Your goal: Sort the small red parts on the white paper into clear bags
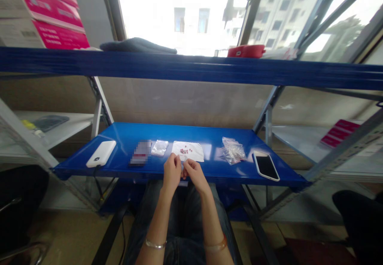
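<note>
Blue shelf (125, 141), left hand (172, 173), right hand (195, 174), both raised, nearly touching

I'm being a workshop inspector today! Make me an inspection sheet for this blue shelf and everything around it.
Surface: blue metal shelf, with things laid in a row along it.
Job's things: white paper holding small red beads, just beyond the hands.
Clutter: small clear plastic bag, bunched clear plastic bags, blurred packet, white power bank, smartphone.
Grippers: no grippers; left hand and right hand meet at the fingertips near the shelf's front edge. Anything pinched is too small to tell.
Cables: dark cable hanging down from the power bank.
Surroundings: upper blue shelf beam carrying pink boxes, grey cloth, red pouch; bright window behind.
</note>
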Motion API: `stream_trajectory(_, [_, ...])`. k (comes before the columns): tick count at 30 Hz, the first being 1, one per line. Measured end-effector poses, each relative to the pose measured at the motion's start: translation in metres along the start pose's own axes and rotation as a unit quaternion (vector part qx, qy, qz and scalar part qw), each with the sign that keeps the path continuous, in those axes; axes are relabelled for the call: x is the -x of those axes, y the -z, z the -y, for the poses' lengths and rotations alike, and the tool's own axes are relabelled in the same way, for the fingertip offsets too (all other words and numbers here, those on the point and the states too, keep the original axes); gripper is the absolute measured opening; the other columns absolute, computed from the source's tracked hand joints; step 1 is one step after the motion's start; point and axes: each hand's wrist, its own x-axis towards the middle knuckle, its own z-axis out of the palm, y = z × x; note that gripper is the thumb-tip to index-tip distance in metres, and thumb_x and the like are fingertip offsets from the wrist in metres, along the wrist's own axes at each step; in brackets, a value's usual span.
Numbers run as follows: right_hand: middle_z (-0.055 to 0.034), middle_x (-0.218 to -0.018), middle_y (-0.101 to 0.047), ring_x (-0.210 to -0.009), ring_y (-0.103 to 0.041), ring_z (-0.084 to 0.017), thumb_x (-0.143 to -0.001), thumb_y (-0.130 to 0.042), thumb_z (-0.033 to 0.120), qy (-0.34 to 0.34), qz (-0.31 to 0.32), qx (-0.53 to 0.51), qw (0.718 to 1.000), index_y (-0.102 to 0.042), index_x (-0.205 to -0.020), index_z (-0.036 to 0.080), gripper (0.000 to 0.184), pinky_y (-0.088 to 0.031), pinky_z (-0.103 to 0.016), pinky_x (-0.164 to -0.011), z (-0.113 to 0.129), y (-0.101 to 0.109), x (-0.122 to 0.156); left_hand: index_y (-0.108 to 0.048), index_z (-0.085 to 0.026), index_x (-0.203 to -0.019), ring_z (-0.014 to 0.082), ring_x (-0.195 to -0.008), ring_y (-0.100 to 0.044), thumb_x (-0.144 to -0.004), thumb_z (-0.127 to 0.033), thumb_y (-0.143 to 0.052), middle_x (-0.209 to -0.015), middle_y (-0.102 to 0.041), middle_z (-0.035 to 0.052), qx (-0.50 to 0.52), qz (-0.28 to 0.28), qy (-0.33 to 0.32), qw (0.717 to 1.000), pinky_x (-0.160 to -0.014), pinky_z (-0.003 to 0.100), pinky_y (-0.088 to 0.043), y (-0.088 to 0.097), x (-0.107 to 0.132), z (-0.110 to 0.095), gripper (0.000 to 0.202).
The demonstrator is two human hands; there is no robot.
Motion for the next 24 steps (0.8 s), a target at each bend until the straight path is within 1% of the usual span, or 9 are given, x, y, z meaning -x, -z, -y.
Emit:
stream_trajectory(3, [0.0055,-0.04,-0.047,-0.038,-0.046,-0.009,-0.072,-0.056,0.041,-0.004,-0.066,0.035,0.997,-0.043,-0.055,0.02,0.03,-0.035,-0.019,-0.039,-0.004,-0.012,-0.003,-0.044,-0.02,-0.066,0.0125,-0.057,-0.052,-0.081,-0.031,-0.05,-0.059,-0.051,-0.0031,-0.011,-0.034,-0.005,0.999,-0.059,0.025,-0.04,0.007,-0.004,0.006,0.02])
stream_trajectory(7, [0.0058,-0.043,-0.047,-0.037,-0.041,-0.008,-0.074,-0.052,0.038,0.002,-0.115,0.082,0.99,-0.043,-0.057,0.02,0.027,-0.031,-0.02,-0.038,-0.003,-0.018,-0.002,-0.053,-0.018,-0.075,0.0165,-0.079,-0.062,-0.078,-0.017,-0.05,-0.085,-0.065,0.0043,0.03,0.001,-0.039,0.999,-0.068,0.027,-0.048,0.013,-0.008,0.01,0.005])
stream_trajectory(9, [0.0059,-0.045,-0.046,-0.041,-0.041,-0.008,-0.075,-0.051,0.036,0.027,-0.116,0.11,0.987,-0.044,-0.057,0.019,0.026,-0.031,-0.02,-0.04,-0.002,-0.018,-0.001,-0.059,-0.017,-0.075,0.0184,-0.093,-0.062,-0.079,-0.01,-0.044,-0.094,-0.067,0.0073,0.023,0.033,-0.069,0.997,-0.08,0.031,-0.049,0.013,-0.009,0.01,0.017])
stream_trajectory(12, [0.0057,-0.048,-0.044,-0.046,-0.04,-0.008,-0.076,-0.051,0.035,0.067,-0.118,0.14,0.981,-0.045,-0.056,0.018,0.027,-0.032,-0.019,-0.044,-0.001,-0.016,0.0,-0.066,-0.015,-0.081,0.02,-0.098,-0.062,-0.079,-0.005,-0.041,-0.1,-0.068,0.0109,0.001,0.061,-0.069,0.996,-0.091,0.036,-0.046,0.01,-0.008,0.009,0.027])
stream_trajectory(15, [0.0047,-0.049,-0.046,-0.048,-0.042,-0.009,-0.075,-0.053,0.036,0.045,-0.113,0.128,0.984,-0.046,-0.056,0.018,0.027,-0.034,-0.02,-0.044,0.0,-0.015,-0.001,-0.067,-0.014,-0.09,0.0213,-0.1,-0.062,-0.079,-0.006,-0.043,-0.105,-0.067,0.0123,-0.013,0.089,-0.068,0.994,-0.093,0.037,-0.046,0.01,-0.008,0.009,0.028])
stream_trajectory(18, [0.0019,-0.054,-0.053,-0.052,-0.052,-0.013,-0.071,-0.059,0.043,-0.044,-0.102,0.054,0.992,-0.05,-0.064,0.018,0.028,-0.041,-0.021,-0.041,0.002,-0.014,0.0,-0.066,-0.015,-0.102,0.0227,-0.106,-0.059,-0.08,-0.009,-0.047,-0.112,-0.065,0.0119,-0.035,0.104,-0.075,0.991,-0.095,0.039,-0.045,0.011,-0.006,0.008,0.03])
stream_trajectory(20, [0.0002,-0.061,-0.059,-0.056,-0.059,-0.017,-0.069,-0.062,0.048,-0.107,-0.102,-0.041,0.988,-0.053,-0.079,0.018,0.032,-0.046,-0.025,-0.043,0.004,-0.014,0.0,-0.064,-0.015,-0.109,0.0241,-0.108,-0.057,-0.081,-0.011,-0.048,-0.115,-0.063,0.0121,-0.064,0.104,-0.073,0.99,-0.095,0.041,-0.044,0.012,-0.005,0.006,0.032])
stream_trajectory(22, [-0.0007,-0.066,-0.062,-0.056,-0.061,-0.017,-0.07,-0.062,0.051,-0.16,-0.088,-0.152,0.971,-0.053,-0.094,0.02,0.04,-0.05,-0.028,-0.046,0.006,-0.013,-0.001,-0.064,-0.016,-0.11,0.0257,-0.11,-0.056,-0.08,-0.012,-0.05,-0.118,-0.062,0.0122,-0.101,0.105,-0.075,0.986,-0.095,0.043,-0.044,0.011,-0.004,0.004,0.033])
stream_trajectory(24, [-0.0013,-0.066,-0.063,-0.053,-0.061,-0.015,-0.074,-0.06,0.051,-0.197,-0.066,-0.253,0.945,-0.052,-0.1,0.019,0.042,-0.05,-0.027,-0.048,0.005,-0.011,-0.002,-0.066,-0.019,-0.109,0.0259,-0.111,-0.055,-0.078,-0.009,-0.051,-0.12,-0.061,0.0107,-0.127,0.113,-0.088,0.981,-0.095,0.044,-0.043,0.01,-0.003,0.0,0.035])
